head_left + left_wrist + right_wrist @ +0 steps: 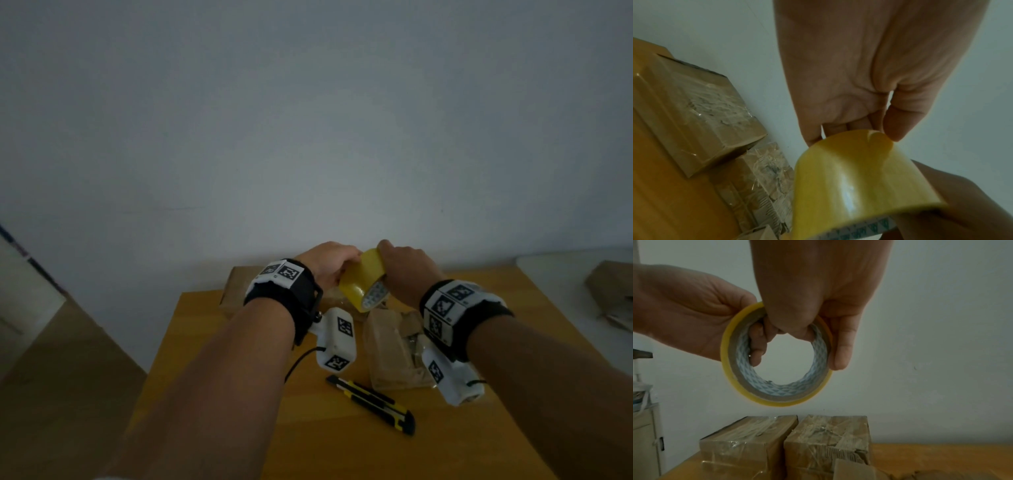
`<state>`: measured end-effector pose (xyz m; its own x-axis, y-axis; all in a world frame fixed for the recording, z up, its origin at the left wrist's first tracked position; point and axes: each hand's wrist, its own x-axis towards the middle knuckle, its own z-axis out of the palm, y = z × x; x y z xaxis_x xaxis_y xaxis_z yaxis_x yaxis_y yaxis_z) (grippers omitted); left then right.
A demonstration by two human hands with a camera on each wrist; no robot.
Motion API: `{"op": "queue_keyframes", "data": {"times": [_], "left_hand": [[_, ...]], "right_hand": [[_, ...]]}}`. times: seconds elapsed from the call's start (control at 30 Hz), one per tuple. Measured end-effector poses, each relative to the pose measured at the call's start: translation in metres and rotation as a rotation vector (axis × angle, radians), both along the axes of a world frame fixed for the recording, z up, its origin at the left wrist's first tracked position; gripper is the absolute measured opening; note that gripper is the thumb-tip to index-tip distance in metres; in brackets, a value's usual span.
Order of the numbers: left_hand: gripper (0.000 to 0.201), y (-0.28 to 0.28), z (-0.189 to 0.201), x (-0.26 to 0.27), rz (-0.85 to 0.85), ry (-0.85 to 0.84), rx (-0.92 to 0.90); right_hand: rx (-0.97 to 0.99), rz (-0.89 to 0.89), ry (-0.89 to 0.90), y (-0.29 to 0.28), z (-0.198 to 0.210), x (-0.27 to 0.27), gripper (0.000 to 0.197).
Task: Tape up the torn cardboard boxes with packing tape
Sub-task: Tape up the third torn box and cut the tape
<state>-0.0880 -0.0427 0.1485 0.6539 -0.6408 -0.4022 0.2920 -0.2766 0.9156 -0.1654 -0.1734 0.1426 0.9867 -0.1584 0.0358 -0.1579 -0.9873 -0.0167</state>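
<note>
Both hands grip the tape (363,284) above the boxes (826,439): right hand (407,270) holds the roll, left hand (329,263) picks its end. Next, likely peel a strip.

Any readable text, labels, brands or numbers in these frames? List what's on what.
No legible words or numbers.
Tape roll core: blue-white diamond print; marks along its edge in the left wrist view too blurred to read.
Wristband tags: black-white square codes, no text.
Utility knife, cardboard boxes: no print visible.
</note>
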Motion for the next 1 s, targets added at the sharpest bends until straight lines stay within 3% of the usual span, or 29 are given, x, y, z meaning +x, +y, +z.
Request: {"op": "queue_keyframes", "data": {"times": [0.2,0.47,0.57,0.7,0.8,0.87,1.0], "left_hand": [[0.016,-0.007,0.001,-0.003,0.074,-0.044,0.05],[0.039,-0.011,-0.003,-0.005,0.089,-0.029,0.049],[0.02,-0.012,-0.002,-0.004,0.101,0.06,-0.018],[0.037,-0.016,-0.003,0.003,0.081,0.051,-0.013],[0.028,-0.015,-0.004,0.004,0.015,0.028,-0.015],[0.026,-0.016,-0.007,0.005,-0.006,-0.145,0.024],[0.019,-0.029,-0.009,0.008,-0.069,-0.707,0.222]], "right_hand": [[-0.022,0.01,0.004,-0.004,-0.002,0.0,0.027],[0.032,-0.026,-0.002,-0.012,-0.009,0.003,0.026],[0.033,-0.015,0.0,-0.016,-0.01,0.005,0.025],[0.04,-0.036,-0.006,-0.019,-0.012,0.006,0.024],[0.075,-0.1,-0.022,-0.023,-0.01,0.003,0.029],[0.106,-0.152,-0.025,-0.029,-0.009,0.0,0.031],[0.061,-0.217,0.037,-0.044,-0.011,-0.006,0.022]]}}
